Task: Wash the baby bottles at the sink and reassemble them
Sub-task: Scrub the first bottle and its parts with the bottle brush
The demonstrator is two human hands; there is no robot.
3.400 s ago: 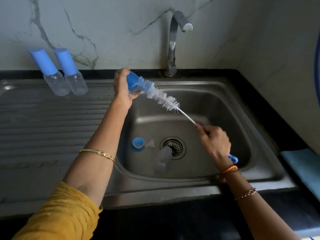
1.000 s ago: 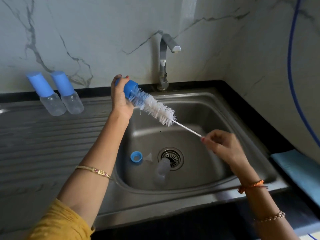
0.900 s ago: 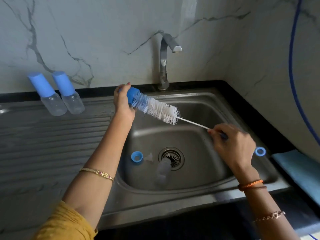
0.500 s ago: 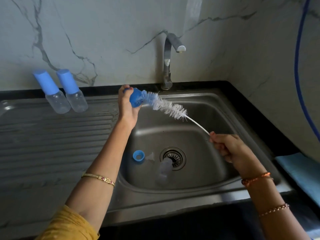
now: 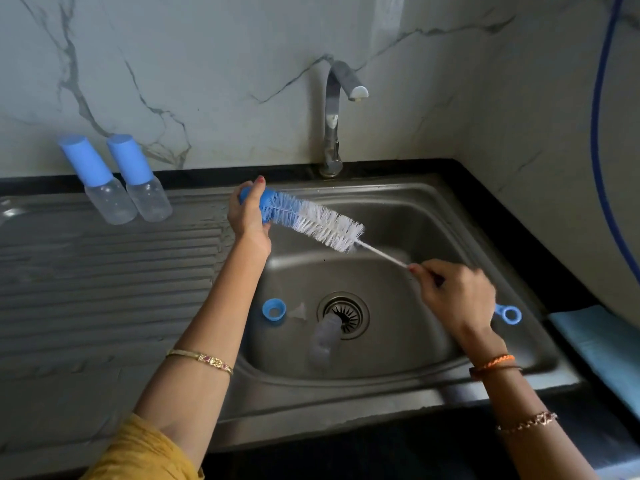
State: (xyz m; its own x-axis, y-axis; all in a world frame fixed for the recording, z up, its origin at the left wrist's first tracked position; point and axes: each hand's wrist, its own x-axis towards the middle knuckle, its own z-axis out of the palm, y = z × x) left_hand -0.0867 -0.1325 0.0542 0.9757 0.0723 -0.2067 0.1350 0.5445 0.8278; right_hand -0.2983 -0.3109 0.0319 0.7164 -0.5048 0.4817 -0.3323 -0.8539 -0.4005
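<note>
Left hand (image 5: 247,216) grips small blue plastic bottle cap (image 5: 265,206), light, slippery wet; right hand (image 5: 453,296) pinches long white-bristled bottle brush (image 5: 325,226) by its bendy wire stem, over steel sink (image 5: 485,237).

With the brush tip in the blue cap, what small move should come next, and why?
Probably twist the bottle brush inside the blue cap that the left hand grips; the right hand pinches its handle, and only the blue bristles reach the cap.

No legible text, labels, brands, numbers or signs anywhere in view; every surface is plain or too blurred to read.
</note>
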